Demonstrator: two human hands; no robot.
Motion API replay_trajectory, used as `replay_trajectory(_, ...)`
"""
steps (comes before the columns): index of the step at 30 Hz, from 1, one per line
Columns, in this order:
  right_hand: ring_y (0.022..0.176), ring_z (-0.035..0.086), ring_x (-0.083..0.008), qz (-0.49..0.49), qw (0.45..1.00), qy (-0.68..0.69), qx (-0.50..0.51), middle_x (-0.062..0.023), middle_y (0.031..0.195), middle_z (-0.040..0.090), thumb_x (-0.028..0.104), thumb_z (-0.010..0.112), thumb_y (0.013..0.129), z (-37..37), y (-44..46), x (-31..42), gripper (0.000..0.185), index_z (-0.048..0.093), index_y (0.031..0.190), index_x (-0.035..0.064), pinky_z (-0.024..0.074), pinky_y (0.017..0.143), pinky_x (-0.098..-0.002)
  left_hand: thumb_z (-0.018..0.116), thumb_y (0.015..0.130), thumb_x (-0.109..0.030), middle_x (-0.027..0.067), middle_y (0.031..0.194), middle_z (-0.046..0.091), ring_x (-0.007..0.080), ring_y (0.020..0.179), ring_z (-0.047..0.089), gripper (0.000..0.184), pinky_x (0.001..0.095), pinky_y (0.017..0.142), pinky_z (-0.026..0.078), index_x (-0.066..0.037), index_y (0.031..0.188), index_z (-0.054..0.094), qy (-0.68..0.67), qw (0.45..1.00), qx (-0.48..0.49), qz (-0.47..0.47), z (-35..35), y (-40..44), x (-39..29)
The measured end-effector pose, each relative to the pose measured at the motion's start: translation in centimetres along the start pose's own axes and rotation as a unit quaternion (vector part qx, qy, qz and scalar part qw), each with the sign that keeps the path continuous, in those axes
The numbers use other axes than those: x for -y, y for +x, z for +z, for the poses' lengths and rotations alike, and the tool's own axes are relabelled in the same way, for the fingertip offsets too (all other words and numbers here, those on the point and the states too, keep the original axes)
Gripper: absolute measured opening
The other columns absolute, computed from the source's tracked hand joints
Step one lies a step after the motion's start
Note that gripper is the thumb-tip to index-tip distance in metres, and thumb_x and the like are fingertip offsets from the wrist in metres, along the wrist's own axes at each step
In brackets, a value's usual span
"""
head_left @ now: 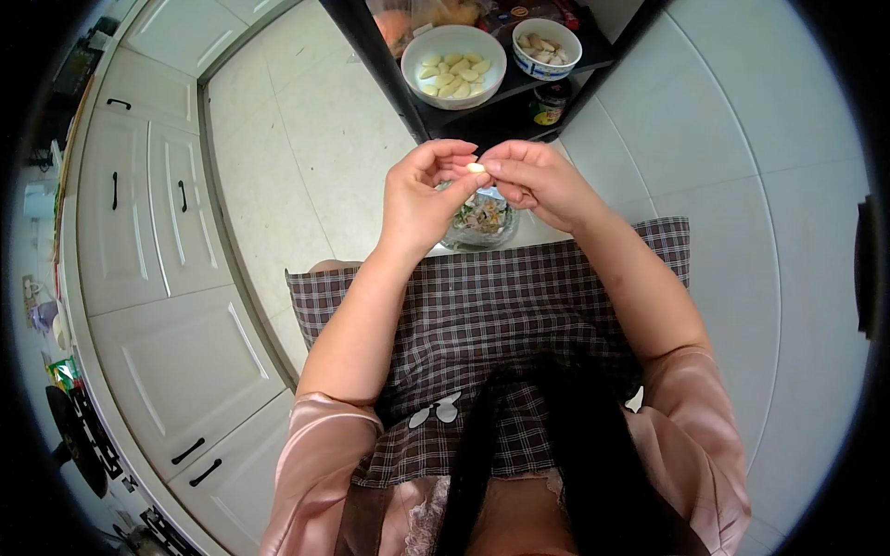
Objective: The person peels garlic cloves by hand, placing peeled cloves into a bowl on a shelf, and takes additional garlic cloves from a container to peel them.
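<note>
Garlic (476, 168) is hovering above tiled floor (278, 139) near a black shelf (378, 69), left hand (415, 190) and right hand (545, 183) pinching it, fingers curling.

Single head-worn, wide-angle view, facing forward and steeply down: checked apron (501, 310) close at six o'clock, hands (414, 196) near towards twelve, dark shelf (382, 65) beyond them, cabinets (171, 361) at nine.

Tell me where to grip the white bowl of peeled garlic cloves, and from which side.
Probably the near rim of the white bowl, from the front, thumb inside the lip. It stands upright, open-topped, near wall facing out of the black shelf; the small patterned bowl crowds its right. Keep it level: peeled garlic cloves lie loose inside.
</note>
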State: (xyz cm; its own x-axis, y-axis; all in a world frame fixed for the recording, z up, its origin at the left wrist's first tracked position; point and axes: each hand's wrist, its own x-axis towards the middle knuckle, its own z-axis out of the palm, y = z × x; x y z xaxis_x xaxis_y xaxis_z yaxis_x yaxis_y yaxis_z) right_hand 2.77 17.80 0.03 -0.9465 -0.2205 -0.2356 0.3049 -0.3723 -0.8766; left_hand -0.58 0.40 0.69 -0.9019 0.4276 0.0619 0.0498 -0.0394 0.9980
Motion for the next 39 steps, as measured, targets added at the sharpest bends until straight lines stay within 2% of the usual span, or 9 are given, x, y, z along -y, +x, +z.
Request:
replay_trajectory(2,0.055,0.042,-0.0024,0.087,0.993,0.08,0.024,-0.0022,0.075,0.057,0.015,0.059,0.086,0.0,0.0,0.2,0.016,0.058,0.092,0.0004,0.0278,0.044,-0.0156,0.068,0.076,0.003,0.0091,0.09,0.062,0.0127,0.085,0.059,0.031,0.0237,0.076,0.05,0.004,0.104,0.055,0.006,1.0,0.009,-0.016,-0.1,0.0,-0.2)
replay_trajectory(12,0.053,0.041,-0.0014,0.126,0.976,0.17,0.057,-0.0049,0.078,0.058,0.01,0.057,0.086,-1.1,0.9,0.0,0.013,0.057,0.093,-0.001,0.0283,0.042,-0.0144,0.061,0.083,-0.003,0.0103,0.097,0.064,0.0126,0.085,0.06,0.024,0.0253,0.077,0.049,0.002,0.107,0.057,-0.13,0.986,-0.002,-0.1,-0.2,0.1,-0.1)
replay_trajectory(19,0.056,0.044,-0.0032,0.006,0.995,0.094,-0.039,-0.0079,0.083,0.061,0.008,0.058,0.084,-0.3,2.9,0.6,0.014,0.058,0.092,-0.0033,0.0307,0.044,-0.0155,0.058,0.086,-0.004,0.01,0.095,0.065,0.0114,0.081,0.059,0.022,0.0239,0.075,0.049,0.003,0.107,0.057,-0.106,0.983,-0.141,-0.055,-0.2,0.5,0.1)
replay_trajectory(21,0.06,0.046,-0.0046,-0.069,0.991,0.035,-0.105,-0.0087,0.085,0.061,0.006,0.057,0.084,-0.1,4.1,1.6,0.016,0.056,0.096,-0.0052,0.0335,0.047,-0.0166,0.058,0.086,-0.004,0.0097,0.095,0.064,0.011,0.081,0.059,0.021,0.0235,0.075,0.048,0.003,0.106,0.057,-0.093,0.987,-0.118,-0.058,-0.1,0.6,0.6)
replay_trajectory(23,0.064,0.045,-0.0051,-0.124,0.986,0.062,-0.095,-0.0153,0.102,0.059,0.008,0.054,0.087,-0.7,5.6,2.1,0.034,0.046,0.116,-0.0089,0.0353,0.049,-0.0173,0.058,0.086,-0.005,0.0093,0.095,0.064,0.0107,0.081,0.059,0.021,0.0232,0.075,0.048,0.003,0.105,0.058,-0.079,0.99,-0.095,-0.062,0.1,0.5,1.1)
replay_trajectory(29,0.087,0.053,-0.018,-0.107,0.975,0.183,-0.071,-0.0253,0.122,0.046,0.001,0.04,0.088,0.1,5.6,2.7,0.047,0.026,0.13,-0.014,0.0432,0.067,-0.026,0.057,0.087,-0.004,0.0083,0.098,0.063,0.0112,0.087,0.058,0.021,0.0238,0.08,0.046,0.003,0.107,0.057,0.049,0.998,-0.041,-0.025,0.7,0.0,1.8)
replay_trajectory(30,0.095,0.055,-0.0219,-0.116,0.97,0.191,-0.09,-0.0191,0.116,0.05,0.0,0.044,0.086,0.4,5.6,2.6,0.044,0.032,0.126,-0.0138,0.0404,0.067,-0.0269,0.057,0.087,-0.004,0.0083,0.098,0.063,0.0112,0.087,0.058,0.021,0.0238,0.08,0.046,0.003,0.107,0.057,0.048,0.998,-0.041,-0.025,0.6,0.2,2.0)
replay_trajectory(34,0.106,0.053,-0.0231,-0.165,0.968,0.165,-0.096,-0.0202,0.119,0.05,0.0,0.043,0.086,0.1,6.0,2.2,0.041,0.035,0.124,-0.0126,0.0412,0.073,-0.0261,0.055,0.086,-0.002,0.0101,0.106,0.06,0.0142,0.096,0.057,0.025,0.026,0.084,0.045,0.003,0.11,0.054,-0.036,0.994,-0.106,-0.022,-0.5,2.7,4.0)
replay_trajectory(39,0.091,0.053,-0.0159,-0.175,0.978,0.086,-0.075,-0.017,0.113,0.053,0.004,0.045,0.09,-0.6,4.7,2.0,0.031,0.044,0.119,-0.0074,0.0439,0.072,-0.0241,0.053,0.086,-0.003,0.0096,0.101,0.063,0.0132,0.089,0.057,0.023,0.0252,0.08,0.045,0.003,0.108,0.054,-0.05,0.988,-0.127,-0.064,-1.7,3.1,2.4)
